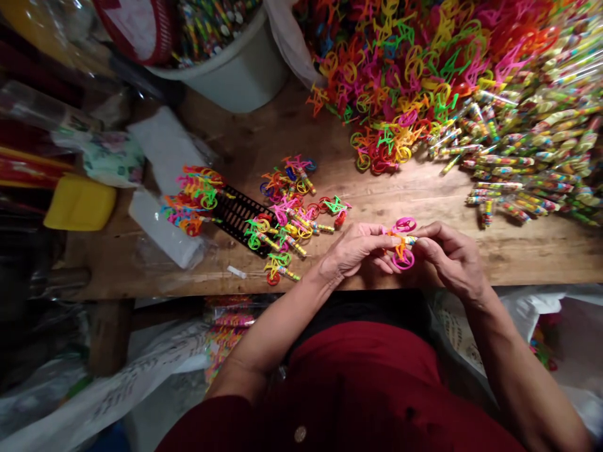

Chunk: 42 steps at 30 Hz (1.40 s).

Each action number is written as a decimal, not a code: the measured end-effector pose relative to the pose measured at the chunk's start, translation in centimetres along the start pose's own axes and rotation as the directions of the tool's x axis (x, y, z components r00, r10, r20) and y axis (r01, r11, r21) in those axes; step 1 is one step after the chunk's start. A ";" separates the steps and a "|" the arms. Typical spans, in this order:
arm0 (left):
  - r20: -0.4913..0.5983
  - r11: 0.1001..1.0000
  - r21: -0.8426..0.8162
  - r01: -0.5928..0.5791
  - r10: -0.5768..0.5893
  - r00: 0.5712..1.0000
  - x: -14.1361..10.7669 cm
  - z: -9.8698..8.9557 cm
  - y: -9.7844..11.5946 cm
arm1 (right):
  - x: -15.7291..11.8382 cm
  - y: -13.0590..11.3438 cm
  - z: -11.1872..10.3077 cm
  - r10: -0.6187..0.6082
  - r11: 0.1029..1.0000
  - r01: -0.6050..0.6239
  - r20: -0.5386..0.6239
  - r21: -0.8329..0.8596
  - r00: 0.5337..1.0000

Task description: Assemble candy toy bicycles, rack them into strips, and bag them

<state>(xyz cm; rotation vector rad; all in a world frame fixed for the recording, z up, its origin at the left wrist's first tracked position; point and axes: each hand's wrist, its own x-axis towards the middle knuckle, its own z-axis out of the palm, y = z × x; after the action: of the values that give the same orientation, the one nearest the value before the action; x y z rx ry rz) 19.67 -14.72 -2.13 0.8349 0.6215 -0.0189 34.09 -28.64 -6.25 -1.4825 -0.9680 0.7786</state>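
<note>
Near the front edge of the wooden table (424, 194), my left hand (360, 250) pinches a small orange plastic bicycle with magenta wheels (404, 259). My right hand (453, 254) has its fingers closed on a short candy tube (409, 240) that meets the bicycle's frame. To the left of my hands lie several small bicycles with candy tubes (294, 220), partly over a black slotted tray (240, 216). More of them are stacked at the tray's left end (195, 194).
A big heap of coloured plastic bicycles (400, 69) fills the back right, beside a pile of wrapped candy tubes (532, 157). A white tub (235, 75) stands at the back. White blocks (164, 229) and a yellow object (80, 202) lie left.
</note>
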 end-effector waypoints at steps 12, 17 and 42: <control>-0.094 0.998 0.064 0.026 -0.020 0.995 -0.1 -0.5 -2.3 | -1.1 -1.8 0.3 -0.194 0.886 0.208 0.075 -0.414 0.978; -0.150 0.936 0.342 -0.082 0.141 0.979 -0.5 -1.4 -1.4 | -0.6 -1.3 1.1 -0.213 0.890 0.220 0.062 -0.399 0.975; -0.018 0.032 0.999 -0.009 0.744 0.668 7.3 -5.5 8.3 | 0.2 2.9 -1.3 -0.104 0.980 0.005 -0.487 -0.199 0.867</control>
<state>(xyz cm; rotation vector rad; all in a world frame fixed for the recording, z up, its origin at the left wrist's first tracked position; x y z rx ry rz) 24.98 -3.61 -3.03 2.4705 0.8967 0.4659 35.71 -29.11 -8.95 -1.7020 -0.6962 0.2349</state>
